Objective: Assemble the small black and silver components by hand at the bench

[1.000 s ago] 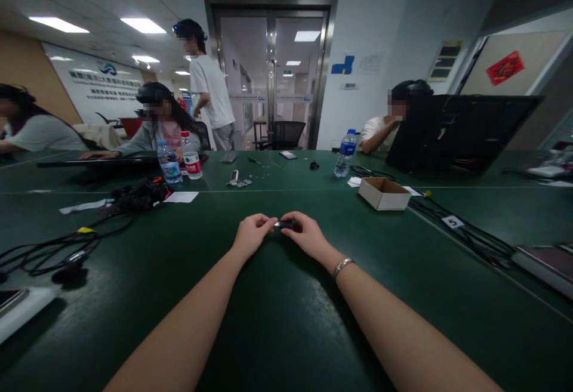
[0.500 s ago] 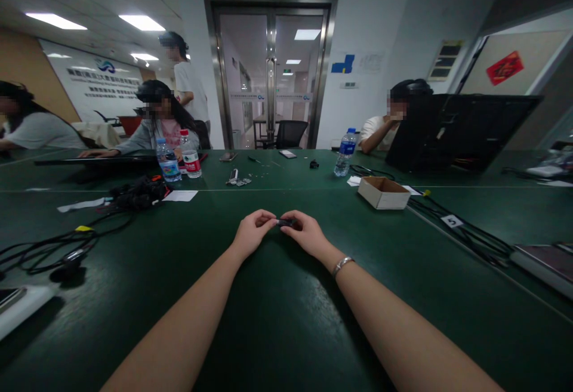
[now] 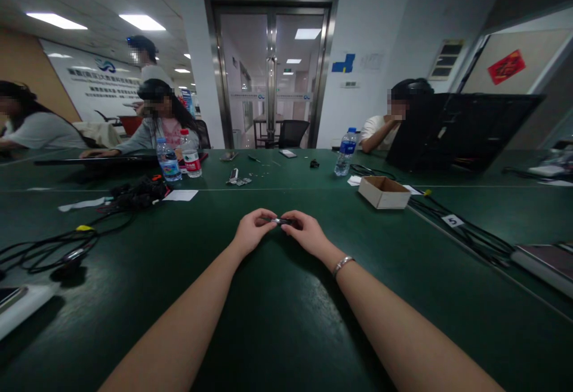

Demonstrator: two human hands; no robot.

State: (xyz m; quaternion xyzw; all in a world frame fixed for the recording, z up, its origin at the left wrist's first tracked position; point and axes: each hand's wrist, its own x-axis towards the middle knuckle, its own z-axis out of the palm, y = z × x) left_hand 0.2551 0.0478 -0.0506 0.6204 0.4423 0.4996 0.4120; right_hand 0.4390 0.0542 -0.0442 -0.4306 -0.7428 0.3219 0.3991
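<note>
Black object (image 3: 280, 221) held between left grip (image 3: 251, 231), right grip (image 3: 308, 234).

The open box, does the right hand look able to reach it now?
Probably yes: between the right hand and the open box only green tabletop shows. However, this hand holds a small dark item, which it may first need to release.

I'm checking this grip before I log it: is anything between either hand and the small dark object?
Nothing visible is: the left hand and right hand pinch the object from either side. The nearest box sits farther off to the right, not between them.
</note>
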